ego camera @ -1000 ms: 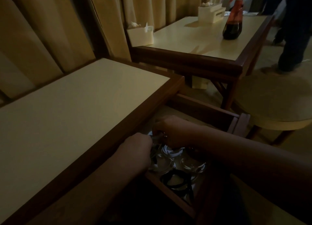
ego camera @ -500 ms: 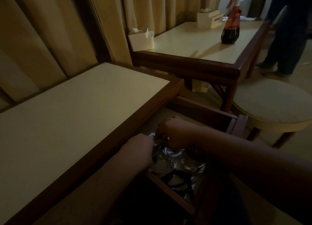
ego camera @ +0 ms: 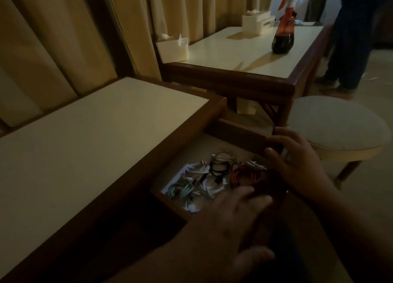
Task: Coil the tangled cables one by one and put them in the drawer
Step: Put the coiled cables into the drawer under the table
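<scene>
I'm watching both hands coming up off the cables (ego camera: 209,179) vs 1 s ago, when they were bunched tight together over the pile. R hand (ego camera: 297,168) is now sitting at the far front corner of the drawer (ego camera: 240,137), thumb inside, fingers over the edge. L hand (ego camera: 229,223) is hanging above the near front edge, fingers stretched out, blurry w/ motion. W/ the hands off, the pile is showing: white coil (ego camera: 196,170), black coil (ego camera: 220,169), red coil (ego camera: 244,176), teal coil (ego camera: 180,190). Drawer front is also sitting closer in to the table than 0.5 s ago
</scene>
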The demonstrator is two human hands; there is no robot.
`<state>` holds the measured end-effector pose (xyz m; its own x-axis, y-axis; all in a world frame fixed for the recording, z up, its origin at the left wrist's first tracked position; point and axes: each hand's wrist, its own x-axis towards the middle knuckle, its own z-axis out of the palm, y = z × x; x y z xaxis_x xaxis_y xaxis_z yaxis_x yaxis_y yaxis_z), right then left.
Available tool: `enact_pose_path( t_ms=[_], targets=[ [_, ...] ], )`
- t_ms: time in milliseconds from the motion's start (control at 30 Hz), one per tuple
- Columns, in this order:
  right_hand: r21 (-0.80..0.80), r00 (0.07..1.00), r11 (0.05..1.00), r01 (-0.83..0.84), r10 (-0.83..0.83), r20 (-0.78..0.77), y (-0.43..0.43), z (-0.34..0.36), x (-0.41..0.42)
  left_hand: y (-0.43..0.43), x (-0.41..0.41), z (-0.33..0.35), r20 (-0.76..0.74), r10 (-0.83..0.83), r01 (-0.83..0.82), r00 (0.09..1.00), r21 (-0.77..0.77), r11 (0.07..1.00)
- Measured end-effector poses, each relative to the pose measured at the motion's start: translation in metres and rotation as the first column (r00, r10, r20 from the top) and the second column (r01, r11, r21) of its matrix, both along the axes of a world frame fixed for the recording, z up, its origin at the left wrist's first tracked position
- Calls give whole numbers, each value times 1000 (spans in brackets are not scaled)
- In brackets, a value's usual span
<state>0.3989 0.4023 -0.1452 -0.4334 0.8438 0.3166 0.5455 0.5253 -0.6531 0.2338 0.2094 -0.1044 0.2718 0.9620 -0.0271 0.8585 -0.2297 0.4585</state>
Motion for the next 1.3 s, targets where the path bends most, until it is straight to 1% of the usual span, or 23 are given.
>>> enact_pose_path(
  t_ms=[100, 167, 233, 333, 433, 533, 633, 700, 767, 833, 900, 967, 1033, 1100, 1133, 1200, 1300],
  targets=[
    [-157, 972, 962, 223, -232, -45, -21, -21, 11, -2, 11, -22, -89, -138, 145, 986, 75, 987],
    [-234, 950, 939, 254, -288, -123, -28, -32, 8, -1, 12, -30, -118, -160, 173, 980, 100, 980],
    [-284, 935, 936, 209, -277, -224, -30, -39, 0, 0, 11, -35, -105, -162, 175, 981, 129, 976],
    [-320, 898, 933, 162, -274, -345, -31, -45, -8, 0, 10, -41, -136, -151, 178, 979, 210, 961],
    [-301, 891, 940, 163, -271, -364, -30, -47, -15, -1, 7, -43, -160, -134, 171, 978, 240, 956],
    [-303, 894, 944, 132, -246, -374, -28, -47, -28, -3, -3, -40, -161, -86, 120, 983, 216, 969],
    [-316, 899, 945, 87, -211, -384, -26, -39, -46, -3, -15, -32, -212, -38, 83, 977, 205, 975],
    [-326, 909, 945, 37, -168, -382, -22, -36, -58, -3, -24, -28, -236, 15, 32, 972, 191, 981],
    [-347, 920, 936, -66, -78, -384, -18, -35, -67, -4, -33, -27, -289, 66, -5, 955, 207, 978],
    [-358, 924, 917, -175, 28, -380, -11, -36, -74, -6, -43, -29, -367, 117, -49, 923, 187, 981],
    [-376, 918, 889, -262, 108, -382, -2, -36, -79, -7, -52, -30, -471, 168, -87, 866, 189, 978],
    [-392, 908, 861, -324, 167, -385, 5, -39, -88, -8, -60, -35, -502, 273, -153, 821, 267, 951],
    [-372, 914, 868, -327, 191, -357, 1, -45, -101, -11, -65, -47, -484, 332, -164, 809, 356, 920],
    [-342, 915, 886, -312, 184, -358, -12, -58, -114, -14, -65, -70, -563, 294, -91, 772, 360, 929],
    [-345, 911, 881, -323, 192, -364, -21, -64, -121, -16, -66, -85, -621, 281, -67, 731, 345, 936],
    [-368, 905, 857, -360, 226, -361, -37, -72, -131, -21, -68, -114, -674, 325, -127, 663, 327, 937],
    [-371, 910, 862, -346, 211, -358, -42, -79, -138, -22, -71, -138, -720, 362, -212, 592, 295, 932]
  ],
)
